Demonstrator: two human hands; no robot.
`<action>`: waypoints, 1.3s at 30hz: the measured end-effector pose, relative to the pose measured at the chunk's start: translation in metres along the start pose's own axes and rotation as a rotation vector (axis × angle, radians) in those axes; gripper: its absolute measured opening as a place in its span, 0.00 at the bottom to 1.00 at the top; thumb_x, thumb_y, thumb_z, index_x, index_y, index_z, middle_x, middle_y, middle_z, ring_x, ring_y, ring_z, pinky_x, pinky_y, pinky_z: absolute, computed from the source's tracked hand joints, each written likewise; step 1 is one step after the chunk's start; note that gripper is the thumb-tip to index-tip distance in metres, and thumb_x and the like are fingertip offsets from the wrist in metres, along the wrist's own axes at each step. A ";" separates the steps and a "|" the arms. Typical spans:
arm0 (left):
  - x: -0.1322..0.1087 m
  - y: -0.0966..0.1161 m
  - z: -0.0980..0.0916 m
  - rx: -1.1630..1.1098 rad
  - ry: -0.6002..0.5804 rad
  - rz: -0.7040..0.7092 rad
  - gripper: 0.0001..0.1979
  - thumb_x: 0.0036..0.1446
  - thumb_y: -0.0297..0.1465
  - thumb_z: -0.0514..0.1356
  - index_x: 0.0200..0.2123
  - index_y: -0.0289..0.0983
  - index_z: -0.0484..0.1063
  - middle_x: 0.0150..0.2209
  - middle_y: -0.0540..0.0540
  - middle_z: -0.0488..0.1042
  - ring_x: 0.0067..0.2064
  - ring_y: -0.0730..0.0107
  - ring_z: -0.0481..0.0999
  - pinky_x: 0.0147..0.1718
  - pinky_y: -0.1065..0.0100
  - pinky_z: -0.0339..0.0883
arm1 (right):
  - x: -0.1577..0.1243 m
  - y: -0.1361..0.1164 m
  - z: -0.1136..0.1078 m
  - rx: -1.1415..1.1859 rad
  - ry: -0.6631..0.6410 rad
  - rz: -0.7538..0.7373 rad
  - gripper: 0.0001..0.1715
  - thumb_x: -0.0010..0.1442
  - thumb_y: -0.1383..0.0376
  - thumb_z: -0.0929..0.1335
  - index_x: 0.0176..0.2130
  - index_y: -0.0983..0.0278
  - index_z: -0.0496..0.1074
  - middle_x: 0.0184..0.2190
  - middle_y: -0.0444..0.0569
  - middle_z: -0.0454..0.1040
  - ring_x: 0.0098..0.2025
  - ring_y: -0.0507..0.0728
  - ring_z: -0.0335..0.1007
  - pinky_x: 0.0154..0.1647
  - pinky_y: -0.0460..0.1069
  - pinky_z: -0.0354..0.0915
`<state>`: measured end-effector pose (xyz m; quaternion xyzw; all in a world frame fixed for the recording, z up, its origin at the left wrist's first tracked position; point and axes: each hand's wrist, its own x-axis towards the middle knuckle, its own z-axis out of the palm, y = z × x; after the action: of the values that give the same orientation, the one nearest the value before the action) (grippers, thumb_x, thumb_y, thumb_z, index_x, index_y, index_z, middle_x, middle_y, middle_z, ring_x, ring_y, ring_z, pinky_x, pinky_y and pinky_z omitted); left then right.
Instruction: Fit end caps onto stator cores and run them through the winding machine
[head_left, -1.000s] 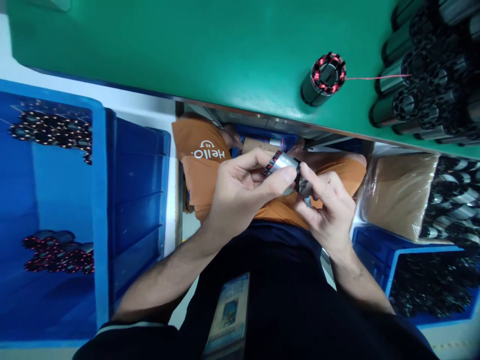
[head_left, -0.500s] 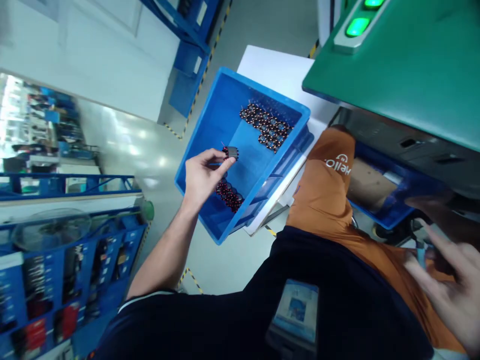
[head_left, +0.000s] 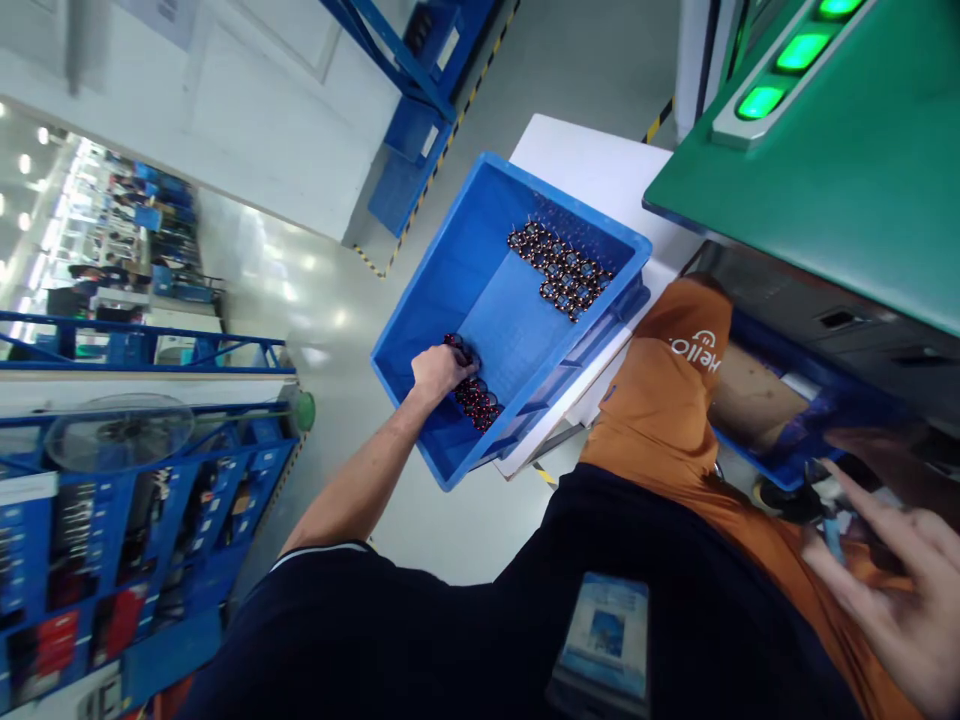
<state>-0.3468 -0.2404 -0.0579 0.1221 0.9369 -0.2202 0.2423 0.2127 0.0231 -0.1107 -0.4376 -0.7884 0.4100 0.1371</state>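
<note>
My left hand [head_left: 437, 372] reaches down into a blue plastic bin [head_left: 397, 310], its fingers closed around a dark wound stator [head_left: 459, 348] with reddish windings. That piece is beside a cluster of similar red-wound stators [head_left: 478, 402] at the near end of the bin. Against the far end lies a group of copper-coloured wound stators [head_left: 562, 268], packed in rows. At the right edge, over my thigh, my right hand [head_left: 900, 590] is blurred, thumb and fingers closed about a small tool with a light-blue handle [head_left: 834, 540]; its kind is unclear.
The bin rests on a white surface [head_left: 585, 150]. A green machine top [head_left: 840, 180] with lit green buttons [head_left: 802, 50] juts in at the right. Below it, another blue bin holds cardboard [head_left: 757, 400]. Blue racks with a fan [head_left: 120, 430] stand left.
My left hand has lowered with the stator, from above the bin to beside the red-wound cluster. The view has shifted slightly. My right hand stays at the right edge with its tool.
</note>
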 end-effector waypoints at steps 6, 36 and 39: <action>-0.045 0.044 -0.069 -0.188 0.205 0.395 0.20 0.71 0.51 0.78 0.55 0.44 0.90 0.57 0.41 0.90 0.56 0.47 0.89 0.59 0.56 0.80 | -0.017 -0.028 -0.002 -0.108 -0.052 -0.125 0.37 0.79 0.43 0.74 0.79 0.48 0.81 0.41 0.48 0.79 0.33 0.62 0.81 0.35 0.59 0.80; -0.268 0.285 -0.038 -1.017 0.306 1.746 0.11 0.66 0.39 0.86 0.43 0.50 0.88 0.51 0.47 0.85 0.51 0.57 0.86 0.46 0.56 0.83 | -0.053 -0.097 -0.045 0.263 0.219 0.030 0.39 0.82 0.67 0.67 0.85 0.50 0.73 0.55 0.50 0.84 0.54 0.61 0.80 0.61 0.60 0.82; -0.264 0.280 -0.037 -1.033 0.307 1.715 0.12 0.67 0.40 0.86 0.45 0.51 0.88 0.51 0.49 0.86 0.49 0.59 0.85 0.44 0.58 0.81 | -0.047 -0.100 -0.042 0.276 0.198 0.007 0.40 0.81 0.69 0.68 0.85 0.51 0.73 0.58 0.50 0.85 0.55 0.61 0.79 0.62 0.59 0.82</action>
<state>-0.0428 -0.0106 0.0059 0.6611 0.5350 0.4784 0.2189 0.2061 -0.0201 -0.0006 -0.4555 -0.7057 0.4697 0.2718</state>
